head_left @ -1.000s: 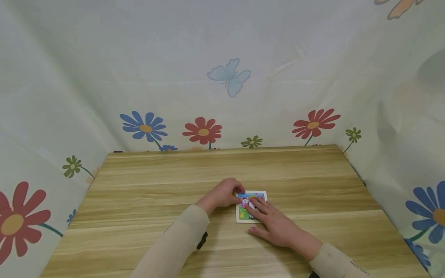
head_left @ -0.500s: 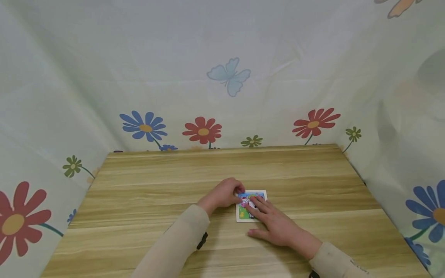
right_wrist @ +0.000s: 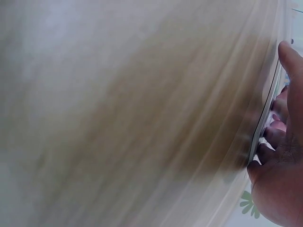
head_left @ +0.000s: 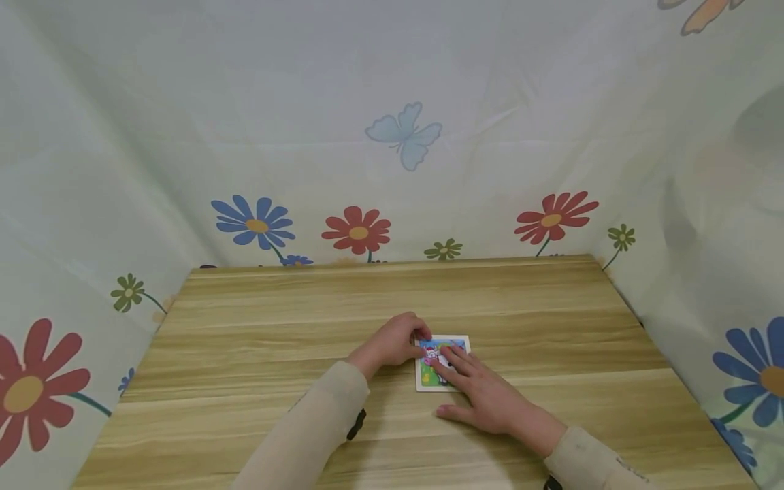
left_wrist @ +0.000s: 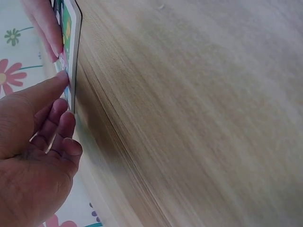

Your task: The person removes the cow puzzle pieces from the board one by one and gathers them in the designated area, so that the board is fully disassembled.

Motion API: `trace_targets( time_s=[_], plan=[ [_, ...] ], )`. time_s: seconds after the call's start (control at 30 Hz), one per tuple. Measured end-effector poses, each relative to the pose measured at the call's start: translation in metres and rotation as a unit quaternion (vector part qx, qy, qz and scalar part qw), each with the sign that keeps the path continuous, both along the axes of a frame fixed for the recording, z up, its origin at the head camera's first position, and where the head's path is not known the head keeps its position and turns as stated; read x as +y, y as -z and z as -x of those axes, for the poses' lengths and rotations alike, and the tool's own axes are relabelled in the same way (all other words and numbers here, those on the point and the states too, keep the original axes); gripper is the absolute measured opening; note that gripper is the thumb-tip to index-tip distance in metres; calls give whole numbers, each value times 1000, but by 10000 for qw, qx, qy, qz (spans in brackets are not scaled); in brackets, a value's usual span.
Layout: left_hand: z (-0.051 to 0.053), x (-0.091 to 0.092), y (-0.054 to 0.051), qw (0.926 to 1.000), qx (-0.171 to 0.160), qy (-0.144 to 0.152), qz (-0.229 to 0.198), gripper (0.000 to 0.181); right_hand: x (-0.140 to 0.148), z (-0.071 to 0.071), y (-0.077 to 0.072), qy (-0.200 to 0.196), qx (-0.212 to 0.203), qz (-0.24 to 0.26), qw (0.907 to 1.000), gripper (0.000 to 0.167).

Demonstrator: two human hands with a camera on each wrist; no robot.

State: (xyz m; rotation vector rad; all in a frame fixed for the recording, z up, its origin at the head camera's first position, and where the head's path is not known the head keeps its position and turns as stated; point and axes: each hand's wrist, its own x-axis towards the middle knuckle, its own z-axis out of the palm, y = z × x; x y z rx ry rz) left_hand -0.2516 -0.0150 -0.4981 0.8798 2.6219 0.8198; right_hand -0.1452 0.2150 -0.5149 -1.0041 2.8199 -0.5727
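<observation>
A small square picture board lies flat on the wooden table, its cartoon cow scene framed by a white border. My left hand grips its far left corner, with bent fingers at the edge. In the left wrist view, the thumb tip touches the printed face and other fingertips stay by the board's side. My right hand rests over the right half with fingers extended, hiding part of the picture. Its thumb lies off the near edge. The right wrist view shows that hand mostly from the side.
The wood-grain table stretches out around the board. Behind and beside it hangs a pale cloth printed with flowers and butterflies. Both forearms in light sleeves reach in from the near edge.
</observation>
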Motion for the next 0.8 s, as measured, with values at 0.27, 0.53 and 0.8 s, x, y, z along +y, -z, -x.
trace_targets(
  time_s=[0.27, 0.53, 0.8],
  plan=[
    [1, 3, -2, 9997, -190, -133, 40, 16, 0, 1, -1, -46, 88, 31, 9999, 80],
    [0, 5, -7, 9992, -351, -176, 52, 16, 1, 1, -1, -19, 0, 23, 10000, 81],
    [0, 6, -7, 9988, -431, -207, 125, 15, 2, 0, -1, 63, -91, 34, 9999, 83]
  ],
)
